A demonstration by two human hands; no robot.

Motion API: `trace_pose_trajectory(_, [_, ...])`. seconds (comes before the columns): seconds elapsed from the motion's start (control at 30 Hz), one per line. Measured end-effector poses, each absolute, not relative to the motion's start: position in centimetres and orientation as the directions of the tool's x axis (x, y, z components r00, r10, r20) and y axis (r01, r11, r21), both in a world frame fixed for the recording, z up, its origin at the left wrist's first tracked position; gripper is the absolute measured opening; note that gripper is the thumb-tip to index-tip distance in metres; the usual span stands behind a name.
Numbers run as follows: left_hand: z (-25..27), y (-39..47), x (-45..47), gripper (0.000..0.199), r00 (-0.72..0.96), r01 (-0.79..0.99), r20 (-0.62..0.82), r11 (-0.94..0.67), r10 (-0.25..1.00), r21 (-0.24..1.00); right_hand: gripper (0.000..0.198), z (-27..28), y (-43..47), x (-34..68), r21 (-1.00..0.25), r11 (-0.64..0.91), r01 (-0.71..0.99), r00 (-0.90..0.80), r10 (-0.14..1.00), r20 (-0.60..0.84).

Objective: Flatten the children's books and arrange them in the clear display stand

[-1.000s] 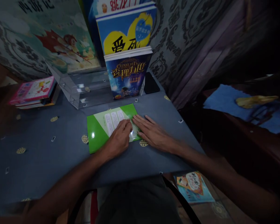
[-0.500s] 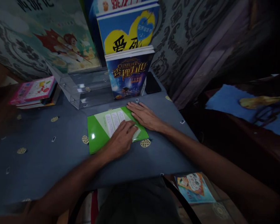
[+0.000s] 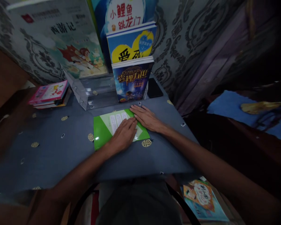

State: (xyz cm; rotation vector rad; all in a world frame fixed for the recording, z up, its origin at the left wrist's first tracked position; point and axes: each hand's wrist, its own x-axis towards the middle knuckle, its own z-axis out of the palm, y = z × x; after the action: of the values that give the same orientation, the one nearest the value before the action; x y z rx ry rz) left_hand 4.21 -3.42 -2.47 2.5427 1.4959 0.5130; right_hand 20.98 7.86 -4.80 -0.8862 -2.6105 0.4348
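Note:
A green book [image 3: 101, 131] with a pale panel of printed text lies flat on the blue-grey tablecloth in front of me. My left hand [image 3: 125, 132] rests palm down on the cover, its fingers stretched out over the text. At the book's far right edge, my right hand [image 3: 146, 118] lies flat, fingers extended, partly on the book and partly beside it. Neither hand grips anything. The hands cover the right part of the cover.
Behind the book, a clear acrylic stand [image 3: 78, 90] holds upright books, with a dark blue book [image 3: 132, 82] in front. A black phone-like slab [image 3: 154, 88] lies to its right. A stack of books [image 3: 50, 93] sits at left. Below right lies another book [image 3: 202, 200].
My left hand has flattened, its bent fingers now stretched out on the cover. The right hand stays at the book's edge. The view has tilted up and shifted left.

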Motion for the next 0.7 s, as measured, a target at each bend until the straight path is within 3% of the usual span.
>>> trace_pose_trajectory(0.37, [-2.1,-1.9,1.9,0.049,0.198,0.967,0.165,-0.220,0.966,0.128,0.052,-5.0,8.0,21.0,-0.357,0.780,0.515,-0.749,0.611,0.255])
trace_pose_trajectory(0.7, [-1.9,-4.2,-2.9,0.046,0.069,0.994,0.167,-0.083,0.983,0.076,0.054,-5.1,8.1,21.0,-0.345,0.786,0.513,-0.756,0.604,0.251])
